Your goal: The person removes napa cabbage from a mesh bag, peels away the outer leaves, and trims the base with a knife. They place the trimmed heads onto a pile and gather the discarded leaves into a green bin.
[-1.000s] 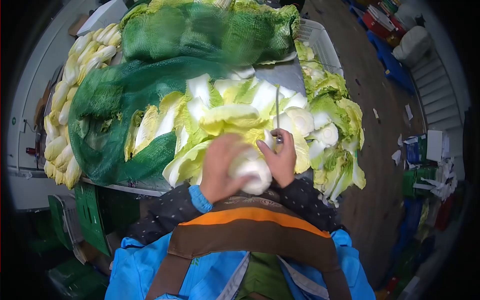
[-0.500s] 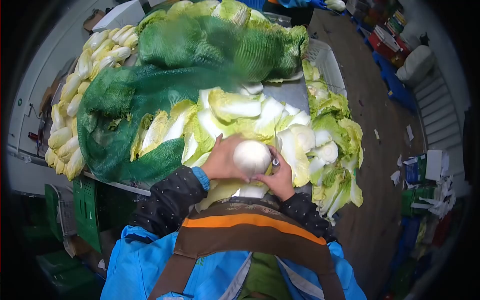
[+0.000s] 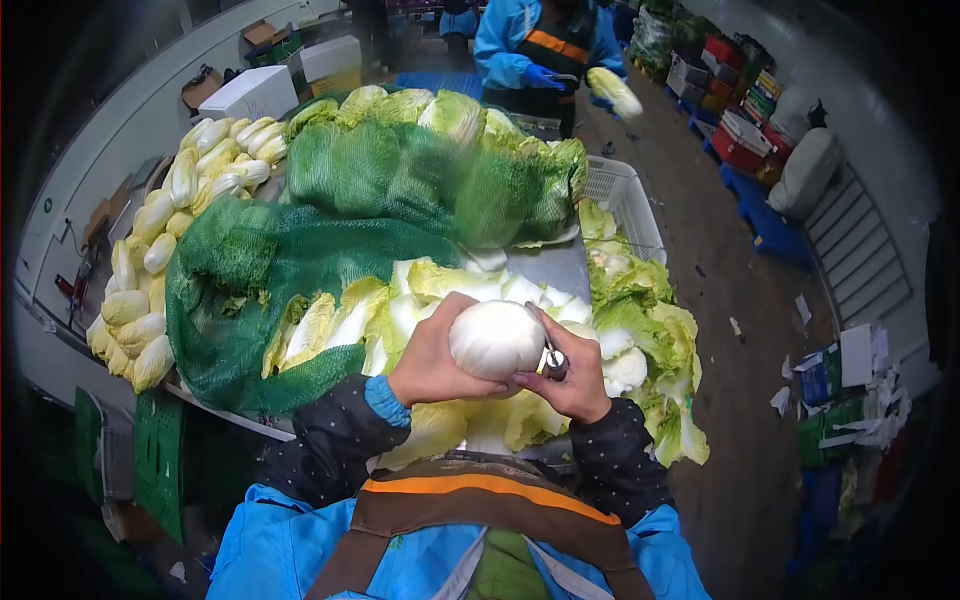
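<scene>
A Chinese cabbage (image 3: pixel 497 340), its round white base facing up, is cupped by my left hand (image 3: pixel 430 362), fingers closed around its side. My right hand (image 3: pixel 578 378) grips a knife (image 3: pixel 555 364) at the cabbage's right side. Its thumb presses near the lower edge of the cabbage; most of the blade is hidden. Loose cabbage leaves (image 3: pixel 440 432) lie beneath and around both hands.
Green mesh sacks (image 3: pixel 375 175) of cabbages cover the table's far part. Pale trimmed cabbages (image 3: pixel 140 300) line its left edge. A white crate (image 3: pixel 628 205) and leaf scraps (image 3: pixel 655 345) are at right. Across the table, a co-worker (image 3: pixel 550 50) holds a cabbage (image 3: pixel 615 92).
The view has tilted up, bringing the co-worker into sight. The knife blade, upright before, no longer stands out above my right hand. The cabbage stays between my hands.
</scene>
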`<state>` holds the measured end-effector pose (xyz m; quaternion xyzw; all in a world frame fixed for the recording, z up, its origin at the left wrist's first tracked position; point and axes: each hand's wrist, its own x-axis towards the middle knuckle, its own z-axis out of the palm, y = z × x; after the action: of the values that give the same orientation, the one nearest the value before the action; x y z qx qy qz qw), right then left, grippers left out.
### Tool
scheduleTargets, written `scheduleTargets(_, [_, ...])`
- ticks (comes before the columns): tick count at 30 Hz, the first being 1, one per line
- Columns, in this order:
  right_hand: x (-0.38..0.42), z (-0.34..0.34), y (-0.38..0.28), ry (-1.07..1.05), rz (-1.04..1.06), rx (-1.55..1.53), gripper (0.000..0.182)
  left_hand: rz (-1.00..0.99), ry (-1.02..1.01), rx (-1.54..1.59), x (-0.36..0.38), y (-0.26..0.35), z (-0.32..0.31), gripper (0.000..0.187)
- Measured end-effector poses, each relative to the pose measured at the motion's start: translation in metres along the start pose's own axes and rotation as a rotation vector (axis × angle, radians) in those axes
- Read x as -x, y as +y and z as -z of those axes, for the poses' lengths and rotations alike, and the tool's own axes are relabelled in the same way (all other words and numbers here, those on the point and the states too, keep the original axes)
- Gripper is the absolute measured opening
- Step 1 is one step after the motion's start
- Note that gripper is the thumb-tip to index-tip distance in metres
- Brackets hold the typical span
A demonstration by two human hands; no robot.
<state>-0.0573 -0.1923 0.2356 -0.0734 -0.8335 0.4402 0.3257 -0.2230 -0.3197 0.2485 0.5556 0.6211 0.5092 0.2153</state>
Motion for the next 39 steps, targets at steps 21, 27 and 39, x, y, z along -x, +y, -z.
scheduleTargets(21, [0.045, -0.01, 0.045, 0.281, -0.502, 0.005, 0.051, 0.339, 0.257, 1.54, 0.001, -0.051, 0.055, 0.057])
scheduleTargets(27, [-0.002, -0.022, 0.015, 0.009, -0.633, -0.765, 0.071, 0.463, 0.356, 1.258, 0.014, -0.038, 0.062, 0.053])
scheduleTargets(39, [-0.033, -0.125, 0.004, -0.275, -0.524, -1.006, 0.069, 0.339, 0.598, 1.35, 0.102, -0.04, 0.032, 0.064])
